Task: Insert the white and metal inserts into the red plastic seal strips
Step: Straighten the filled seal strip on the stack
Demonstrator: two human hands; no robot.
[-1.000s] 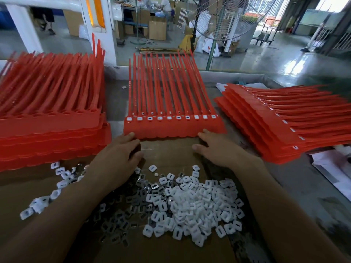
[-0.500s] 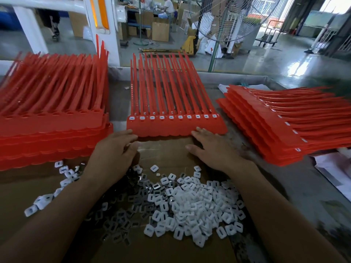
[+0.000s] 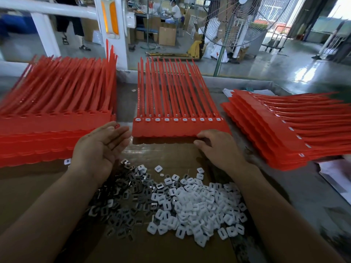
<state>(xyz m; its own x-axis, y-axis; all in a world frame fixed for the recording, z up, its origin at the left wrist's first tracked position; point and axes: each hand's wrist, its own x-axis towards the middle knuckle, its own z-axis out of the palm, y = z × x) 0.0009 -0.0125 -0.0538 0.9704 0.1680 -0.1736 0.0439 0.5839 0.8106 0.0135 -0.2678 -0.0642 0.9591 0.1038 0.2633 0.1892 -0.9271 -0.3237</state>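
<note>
**Item:** centre sheet of red seal strips [image 3: 178, 128], lying on the surface between the left stack [image 3: 53, 126] and the right stack [image 3: 275, 130].

**Condition:** full row of fitted white inserts [image 3: 185, 119]; tails fan away.

**Right hand** [image 3: 218, 149]: grip clamped on the sheet's near right edge.

**Left hand** [image 3: 100, 149]: palm up, grip apart, empty.

**Loose stock on cardboard** [image 3: 171, 152]: metal inserts [image 3: 129, 196], loose white inserts [image 3: 199, 209].

**Step, judged:** sheet finished. The next move is to lift it aside, which probably needs both hands because the sheet looks floppy.

The grey surface [image 3: 303, 190] carries a brown cardboard sheet [image 3: 167, 154] at near centre. Heaped on the sheet lie white inserts [image 3: 199, 207] and, to their left, metal inserts [image 3: 123, 198]. Red seal strips form a left stack [image 3: 53, 118], a centre set [image 3: 176, 128] and a right stack [image 3: 275, 133]. White paper [image 3: 334, 173] lies at the right edge.
</note>
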